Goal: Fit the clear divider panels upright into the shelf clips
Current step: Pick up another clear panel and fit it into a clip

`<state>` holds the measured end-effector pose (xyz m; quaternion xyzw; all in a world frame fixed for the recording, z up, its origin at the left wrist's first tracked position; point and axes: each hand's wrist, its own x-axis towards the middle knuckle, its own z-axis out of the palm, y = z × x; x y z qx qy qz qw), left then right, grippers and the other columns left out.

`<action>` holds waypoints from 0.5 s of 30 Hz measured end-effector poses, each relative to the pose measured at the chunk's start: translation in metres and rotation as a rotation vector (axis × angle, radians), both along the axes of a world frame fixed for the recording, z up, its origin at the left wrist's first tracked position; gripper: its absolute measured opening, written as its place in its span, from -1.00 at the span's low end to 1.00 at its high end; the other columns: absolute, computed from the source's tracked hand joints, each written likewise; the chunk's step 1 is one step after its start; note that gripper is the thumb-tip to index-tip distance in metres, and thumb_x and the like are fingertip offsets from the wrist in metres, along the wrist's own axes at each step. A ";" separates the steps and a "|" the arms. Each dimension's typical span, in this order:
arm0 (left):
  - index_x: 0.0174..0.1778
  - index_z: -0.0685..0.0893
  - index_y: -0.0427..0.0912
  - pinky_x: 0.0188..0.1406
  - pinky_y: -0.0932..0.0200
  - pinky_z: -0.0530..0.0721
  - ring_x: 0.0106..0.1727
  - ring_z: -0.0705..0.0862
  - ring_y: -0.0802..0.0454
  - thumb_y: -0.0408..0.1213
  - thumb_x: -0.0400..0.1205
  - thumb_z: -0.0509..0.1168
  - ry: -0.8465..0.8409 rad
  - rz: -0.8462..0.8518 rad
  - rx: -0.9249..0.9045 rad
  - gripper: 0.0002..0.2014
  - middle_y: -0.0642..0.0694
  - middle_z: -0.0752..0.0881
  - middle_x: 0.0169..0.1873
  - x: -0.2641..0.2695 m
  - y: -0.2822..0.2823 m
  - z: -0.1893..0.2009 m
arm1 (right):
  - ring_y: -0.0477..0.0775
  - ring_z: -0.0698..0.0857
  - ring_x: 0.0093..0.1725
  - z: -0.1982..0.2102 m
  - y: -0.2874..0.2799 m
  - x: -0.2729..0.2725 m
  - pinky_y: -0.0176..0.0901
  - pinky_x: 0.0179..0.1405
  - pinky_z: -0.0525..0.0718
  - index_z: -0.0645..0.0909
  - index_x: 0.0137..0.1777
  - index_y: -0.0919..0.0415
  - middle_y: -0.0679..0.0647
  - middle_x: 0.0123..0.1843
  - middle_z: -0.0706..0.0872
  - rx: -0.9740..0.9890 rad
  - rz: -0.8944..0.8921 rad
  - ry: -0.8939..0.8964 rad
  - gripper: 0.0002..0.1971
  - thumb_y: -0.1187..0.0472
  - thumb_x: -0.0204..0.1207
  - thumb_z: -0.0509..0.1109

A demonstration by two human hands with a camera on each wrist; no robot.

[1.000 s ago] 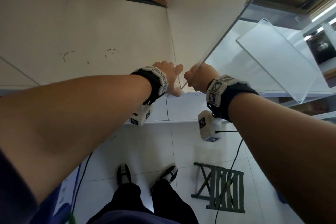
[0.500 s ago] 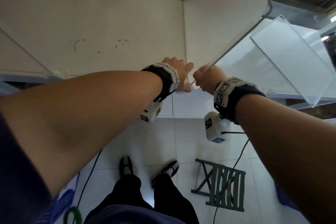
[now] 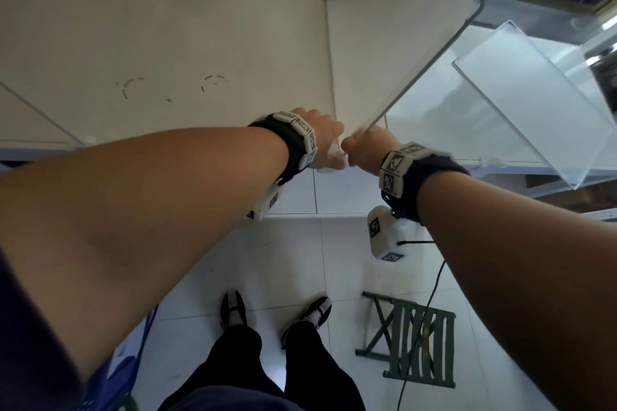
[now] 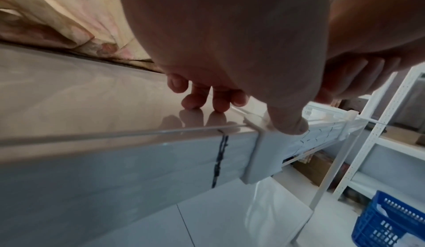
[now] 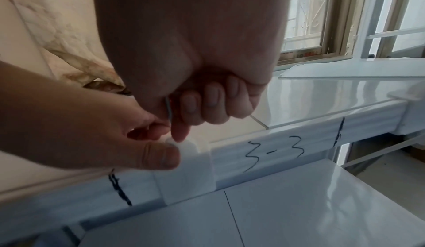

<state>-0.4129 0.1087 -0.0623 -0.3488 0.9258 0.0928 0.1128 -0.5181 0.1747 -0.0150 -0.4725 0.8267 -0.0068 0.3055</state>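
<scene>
Your right hand [image 3: 365, 150] pinches the lower front edge of the clear divider panel [image 3: 397, 30], standing upright over the shelf [image 3: 167, 27]. Your left hand [image 3: 322, 143], fingers spread, steadies the white clip [image 5: 190, 162] by thumb. Next, likely press the edge into the clip's slot

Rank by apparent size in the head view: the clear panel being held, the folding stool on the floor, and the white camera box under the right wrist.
1. The clear panel, largest.
2. The folding stool.
3. The camera box, smallest, though it hangs nearer the camera than the stool.
</scene>
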 end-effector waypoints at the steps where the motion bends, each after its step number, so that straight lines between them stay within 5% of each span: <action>1: 0.21 0.51 -0.03 -0.05 -0.01 0.34 0.17 0.58 -0.15 0.37 0.50 0.11 -0.004 -0.010 -0.012 -0.41 -0.09 0.62 0.17 0.000 0.000 -0.001 | 0.19 0.63 0.33 0.004 0.001 0.003 -0.03 0.33 0.61 0.54 0.36 0.25 0.19 0.33 0.64 0.015 0.015 0.016 -0.71 0.20 0.69 0.26; 5: 0.29 0.48 -0.04 -0.03 -0.02 0.35 0.21 0.56 -0.13 0.39 0.55 0.06 0.009 -0.033 -0.050 -0.38 -0.08 0.59 0.23 0.002 0.001 -0.006 | 0.17 0.59 0.39 0.014 -0.003 0.004 -0.04 0.42 0.54 0.51 0.39 0.24 0.18 0.37 0.61 0.100 0.111 0.045 -0.69 0.23 0.69 0.24; 11: 0.34 0.49 -0.06 0.11 -0.06 0.41 0.26 0.54 -0.12 0.40 0.56 0.00 0.027 -0.027 -0.084 -0.33 -0.08 0.58 0.27 0.003 0.002 -0.007 | 0.25 0.68 0.27 0.007 -0.006 -0.001 -0.12 -0.01 0.61 0.64 0.28 0.29 0.24 0.27 0.70 0.158 0.224 0.126 -0.68 0.15 0.62 0.27; 15: 0.35 0.49 -0.07 0.18 -0.07 0.43 0.28 0.54 -0.13 0.42 0.55 0.01 0.020 -0.011 -0.096 -0.31 -0.10 0.58 0.29 0.002 0.006 -0.005 | 0.11 0.69 0.05 0.010 0.000 0.003 -0.16 0.07 0.64 0.61 0.21 0.23 0.13 0.19 0.69 0.148 0.134 0.048 -0.80 0.23 0.66 0.26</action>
